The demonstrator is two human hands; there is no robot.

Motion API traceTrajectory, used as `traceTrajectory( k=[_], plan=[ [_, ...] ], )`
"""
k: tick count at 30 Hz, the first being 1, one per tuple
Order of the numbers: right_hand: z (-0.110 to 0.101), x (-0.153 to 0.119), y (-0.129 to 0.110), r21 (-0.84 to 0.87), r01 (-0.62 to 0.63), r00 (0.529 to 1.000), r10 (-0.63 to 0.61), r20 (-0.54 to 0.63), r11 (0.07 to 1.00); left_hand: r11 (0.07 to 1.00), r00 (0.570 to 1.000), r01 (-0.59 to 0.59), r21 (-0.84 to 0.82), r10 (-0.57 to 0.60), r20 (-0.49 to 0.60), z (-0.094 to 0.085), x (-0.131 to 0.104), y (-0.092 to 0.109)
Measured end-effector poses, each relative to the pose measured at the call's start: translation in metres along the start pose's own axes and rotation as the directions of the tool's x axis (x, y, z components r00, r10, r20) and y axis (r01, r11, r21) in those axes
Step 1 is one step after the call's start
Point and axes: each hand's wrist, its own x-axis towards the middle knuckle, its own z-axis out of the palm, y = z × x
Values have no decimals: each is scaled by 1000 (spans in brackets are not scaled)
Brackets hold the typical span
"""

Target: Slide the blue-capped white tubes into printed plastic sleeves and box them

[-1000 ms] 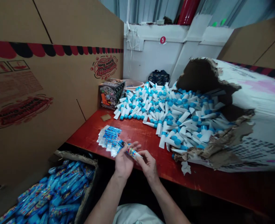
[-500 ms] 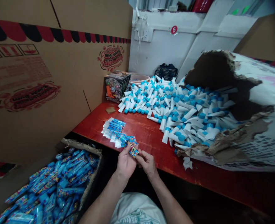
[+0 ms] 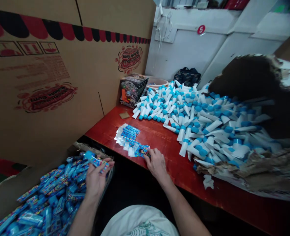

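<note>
My left hand (image 3: 95, 177) pinches a wrapped tube (image 3: 95, 161) over the box of wrapped tubes (image 3: 48, 203), while my right hand (image 3: 156, 164), fingers spread, touches the labels (image 3: 131, 141) on the red worktop (image 3: 159, 137).

Bare red table (image 3: 159, 139) strip between sleeves (image 3: 131, 141), tube pile (image 3: 199, 118).

Both forearms are bare down to the hands, left hand (image 3: 95, 177) and right hand (image 3: 156, 164). The person wears a white shirt (image 3: 140, 223) with a green printed pattern.
</note>
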Motion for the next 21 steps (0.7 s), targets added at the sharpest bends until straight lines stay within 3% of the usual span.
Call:
traceTrajectory(
  k=[3, 5, 7, 9, 11, 13, 15, 16, 21],
  plan=[
    [10, 8, 11, -209, -20, 1000, 22, 6, 978, 931, 984, -22, 363, 85, -158, -41, 18, 16],
    [15, 9, 15, -220, -19, 1000, 20, 4, 975, 737, 944, 8, 676, 217, -248, -59, 22, 24],
    [17, 8, 17, -185, -24, 1000, 22, -11, 982, 475, 891, 1, 880, 400, -217, -64, 20, 28],
    [17, 7, 20, -129, -32, 999, 29, -30, 991, 343, 850, -122, 931, 520, -80, -55, 12, 25],
    [17, 6, 24, -46, -46, 997, 44, -58, 998, 419, 849, -308, 854, 527, 47, -33, 1, 14],
    [15, 5, 27, 60, -65, 993, 70, -99, 996, 621, 910, -367, 693, 394, 128, -4, -11, -2],
    [13, 4, 30, 159, -82, 984, 105, -143, 984, 797, 957, -281, 535, 192, 217, 29, -21, -21],
    [10, 3, 32, 197, -86, 979, 120, -165, 977, 858, 958, -222, 463, 102, 270, 44, -25, -30],
    [-9, -10, 31, 250, -33, 957, 103, -273, 968, 974, 902, 64, 216, -149, 406, 105, -32, -62]
  ],
)
